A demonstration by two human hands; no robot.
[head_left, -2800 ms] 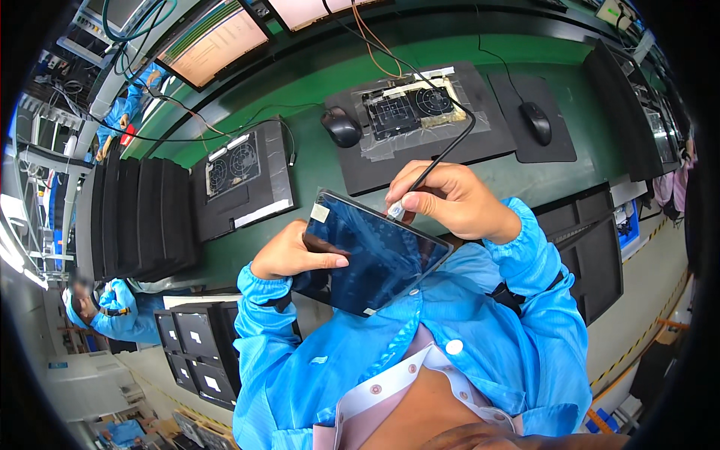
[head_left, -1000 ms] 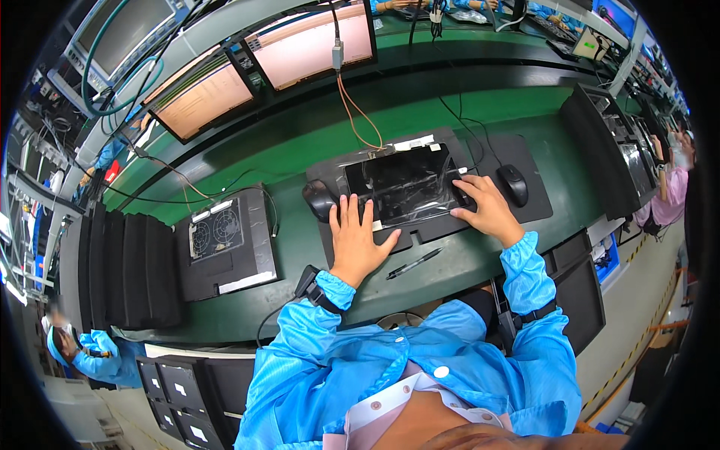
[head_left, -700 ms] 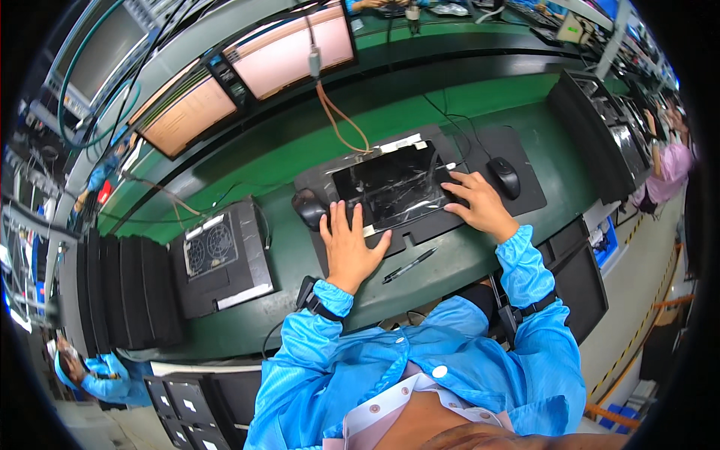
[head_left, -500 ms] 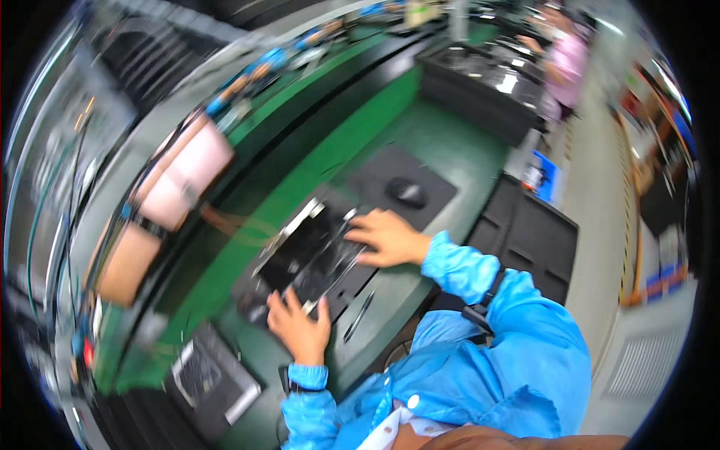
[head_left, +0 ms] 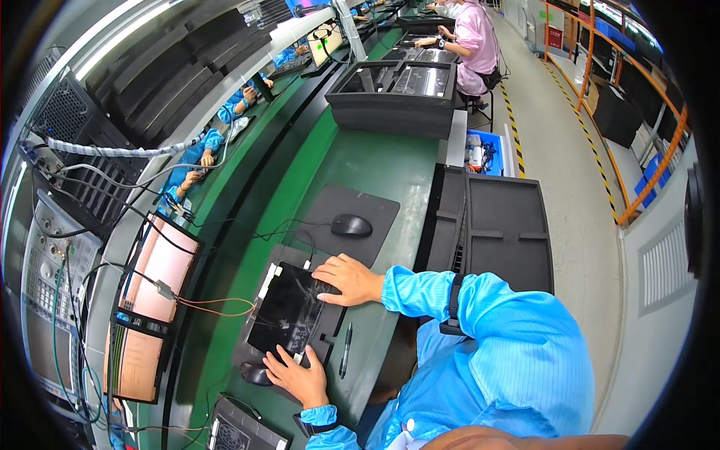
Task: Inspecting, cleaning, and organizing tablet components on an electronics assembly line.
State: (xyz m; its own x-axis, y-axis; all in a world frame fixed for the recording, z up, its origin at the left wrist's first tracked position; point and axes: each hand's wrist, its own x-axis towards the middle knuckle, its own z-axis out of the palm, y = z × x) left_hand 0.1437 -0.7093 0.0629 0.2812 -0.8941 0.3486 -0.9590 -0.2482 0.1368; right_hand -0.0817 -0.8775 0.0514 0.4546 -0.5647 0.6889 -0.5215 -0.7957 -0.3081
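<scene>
A dark tablet [head_left: 289, 309] lies flat in a black fixture [head_left: 259, 315] on the green workbench. My left hand [head_left: 296, 377] rests on the tablet's near left edge, fingers spread flat. My right hand [head_left: 349, 278] presses on its right edge, fingers spread too. Neither hand grips anything. A black stylus pen [head_left: 345, 349] lies on the bench just in front of the fixture, between my two arms. Both sleeves are light blue.
A black mouse [head_left: 352, 225] sits on a dark mat beyond the fixture. Two lit monitors [head_left: 150, 300] stand at the left with orange cables. Black trays [head_left: 499, 232] lie at the right. A second fixture [head_left: 238, 429] lies near my left hand. Other workers sit further along the line.
My head has turned right, so the bench now runs away into the distance. Earlier I held the tablet up with a pen; now it lies in the fixture under both hands.
</scene>
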